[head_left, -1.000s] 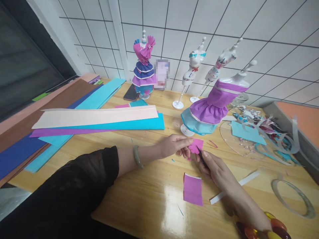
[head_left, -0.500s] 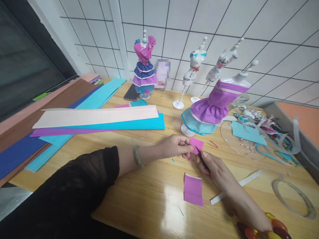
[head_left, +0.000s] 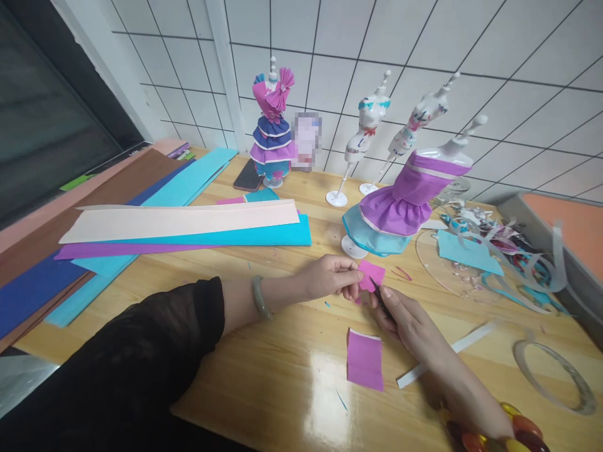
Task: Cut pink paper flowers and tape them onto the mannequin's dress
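A small piece of bright pink crepe paper (head_left: 371,272) is between my hands, just in front of the purple-dressed mannequin (head_left: 404,188). My left hand (head_left: 332,276) pinches its left edge between thumb and fingers. Gripped in my right hand (head_left: 400,314) are slim black tweezers (head_left: 382,300), their dark tip against the pink paper. Most of the tool is hidden by my fingers. A purple crepe paper rectangle (head_left: 365,359) with a white top edge lies on the table below my hands.
Long folded crepe sheets (head_left: 188,223) cover the left. Behind stand a ruffled-dress mannequin (head_left: 272,135), a phone (head_left: 248,176) and two bare mannequins (head_left: 371,122). At right are a clear round plate (head_left: 431,267), ribbon scraps, a tape roll (head_left: 521,364), a white strip (head_left: 445,353) and a grey-rimmed tray (head_left: 532,232).
My left thumb and fingers have shifted their pinch on the pink paper, drawing back a little from its top edge. My right hand stays nearly still with the tweezers.
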The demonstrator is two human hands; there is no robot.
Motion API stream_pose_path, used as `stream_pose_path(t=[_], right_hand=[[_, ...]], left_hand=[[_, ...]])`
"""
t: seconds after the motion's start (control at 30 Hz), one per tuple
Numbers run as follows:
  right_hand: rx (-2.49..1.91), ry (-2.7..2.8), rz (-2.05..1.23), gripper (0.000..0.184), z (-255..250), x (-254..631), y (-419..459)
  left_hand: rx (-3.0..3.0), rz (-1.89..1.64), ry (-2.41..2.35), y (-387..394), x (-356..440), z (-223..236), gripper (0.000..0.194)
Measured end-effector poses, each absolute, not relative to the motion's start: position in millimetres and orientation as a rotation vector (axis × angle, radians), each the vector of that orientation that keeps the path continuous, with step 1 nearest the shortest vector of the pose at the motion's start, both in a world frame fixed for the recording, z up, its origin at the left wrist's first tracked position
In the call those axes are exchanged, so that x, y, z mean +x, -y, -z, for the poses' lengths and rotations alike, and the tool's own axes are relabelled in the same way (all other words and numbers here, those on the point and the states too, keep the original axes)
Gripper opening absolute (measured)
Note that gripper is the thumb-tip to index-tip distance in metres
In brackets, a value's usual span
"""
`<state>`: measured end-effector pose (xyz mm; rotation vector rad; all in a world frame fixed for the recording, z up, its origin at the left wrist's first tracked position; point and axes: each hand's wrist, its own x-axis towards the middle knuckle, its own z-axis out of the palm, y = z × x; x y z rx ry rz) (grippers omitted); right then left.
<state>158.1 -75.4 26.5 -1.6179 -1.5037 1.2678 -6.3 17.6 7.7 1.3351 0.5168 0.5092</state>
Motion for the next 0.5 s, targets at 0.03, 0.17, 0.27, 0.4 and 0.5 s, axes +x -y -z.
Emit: stream_pose_path(t=[0.03, 0.17, 0.27, 0.4, 0.5], right_hand=[[-1.621, 1.503, -1.264, 0.045, -26.8, 158.0, 75.3], [-1.633, 1.499, -1.265, 0.044, -28.7, 157.5, 75.1], [-1.642, 1.51, -1.254, 0.044, -30.4, 157.0, 75.5], [-1.64, 1.515, -1.258, 0.045, -31.1, 156.8, 75.9], [-1.642, 1.514, -1.267, 0.045, -30.6, 157.0, 75.6]], left_hand=[[1.33, -0.512, -0.523, -17.6, -6.4, -8.5, 0.03], [1.32, -0.515, -0.515, -17.4, -6.2, -7.9, 0.032], [1.318, -0.503, -0.519, -17.4, -5.8, -5.3, 0.033], [1.342, -0.48, -0.535, -17.8, -6.1, -3.5, 0.028], [1.369, -0.483, -0.516, -18.4, -5.9, -2.8, 0.025]])
